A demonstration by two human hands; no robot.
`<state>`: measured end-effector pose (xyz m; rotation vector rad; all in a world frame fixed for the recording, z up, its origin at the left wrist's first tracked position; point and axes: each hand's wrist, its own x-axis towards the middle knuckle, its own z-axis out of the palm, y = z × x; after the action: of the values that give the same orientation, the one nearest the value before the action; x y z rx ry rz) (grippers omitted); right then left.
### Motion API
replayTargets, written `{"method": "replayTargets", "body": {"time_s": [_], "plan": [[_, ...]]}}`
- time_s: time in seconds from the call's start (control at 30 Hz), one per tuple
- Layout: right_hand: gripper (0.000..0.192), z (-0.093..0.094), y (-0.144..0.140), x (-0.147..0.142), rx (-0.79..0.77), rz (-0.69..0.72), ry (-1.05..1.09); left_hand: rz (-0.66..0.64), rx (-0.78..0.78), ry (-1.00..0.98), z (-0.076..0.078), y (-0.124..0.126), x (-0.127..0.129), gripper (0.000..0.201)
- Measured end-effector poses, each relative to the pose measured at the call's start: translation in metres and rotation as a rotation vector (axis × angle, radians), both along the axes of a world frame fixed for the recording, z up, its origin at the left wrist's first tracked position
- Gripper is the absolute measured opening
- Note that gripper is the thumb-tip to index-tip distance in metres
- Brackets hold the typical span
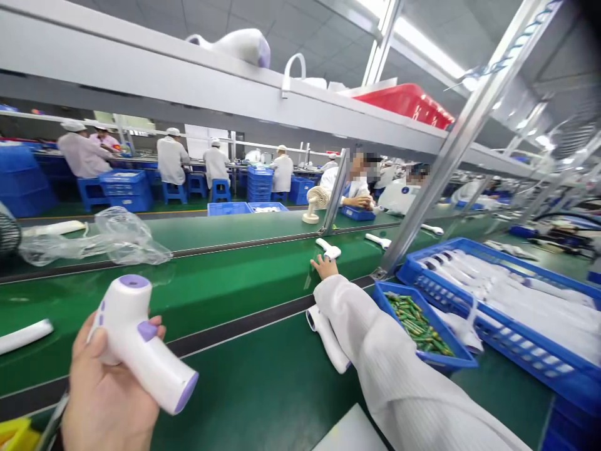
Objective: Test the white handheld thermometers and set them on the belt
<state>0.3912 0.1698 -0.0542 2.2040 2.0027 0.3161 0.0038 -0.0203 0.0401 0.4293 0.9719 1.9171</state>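
Two hands at a green conveyor belt (225,275).
Left hand (106,391) clasps a white thermometer (141,344) at the belt's near edge; right hand (323,267), fingers spread, touches another unit (328,248) mid-belt.

The person's right arm is covered by a long white sleeve (399,376) that runs from the lower right of the frame toward the centre. Its fabric is finely ribbed and falls in soft folds, ending in a plain cuff at the wrist. The right hand (323,267) beyond it is bare. The left hand (106,394), at lower left, is bare too, with no sleeve visible.
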Motion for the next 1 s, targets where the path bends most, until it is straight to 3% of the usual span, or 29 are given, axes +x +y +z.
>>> {"method": "replayTargets", "body": {"time_s": [0.13, 0.37, 0.47, 0.53, 0.57, 0.63, 0.7, 0.83, 0.93, 1.0], "plan": [[0.039, -0.011, 0.019, 0.031, 0.012, -0.11, -0.076, 0.033, -0.013, 0.011, -0.014, 0.008, -0.001, 0.021], [0.03, -0.016, 0.044, 0.034, 0.021, -0.068, -0.059, 0.001, -0.121, -0.093, -0.013, 0.013, 0.009, 0.028], [0.027, -0.01, 0.043, 0.027, 0.035, 0.008, -0.011, -0.175, -0.181, 0.021, -0.012, 0.013, 0.013, 0.037], [0.021, -0.004, 0.041, 0.02, 0.053, 0.068, 0.045, -0.275, -0.177, 0.176, -0.011, 0.01, 0.015, 0.056], [0.023, 0.0, 0.04, 0.015, 0.06, 0.097, 0.082, -0.262, -0.161, 0.295, -0.01, 0.008, 0.017, 0.067], [0.032, 0.008, 0.036, 0.003, 0.072, 0.147, 0.181, -0.118, -0.122, 0.584, -0.009, 0.005, 0.019, 0.08], [0.036, 0.019, 0.029, -0.013, 0.075, 0.199, 0.313, 0.01, -0.093, 0.775, -0.011, 0.005, 0.018, 0.074], [0.032, 0.048, 0.002, -0.056, 0.024, 0.364, 0.66, -0.099, -0.173, 0.604, -0.035, 0.02, 0.001, 0.039], [0.034, 0.07, -0.031, -0.095, -0.05, 0.476, 0.935, -0.11, -0.225, 0.487, -0.058, 0.031, -0.012, 0.045], [0.039, 0.083, -0.056, -0.12, -0.079, 0.527, 1.078, -0.098, -0.2, 0.431, -0.065, 0.033, -0.014, 0.055]]}}
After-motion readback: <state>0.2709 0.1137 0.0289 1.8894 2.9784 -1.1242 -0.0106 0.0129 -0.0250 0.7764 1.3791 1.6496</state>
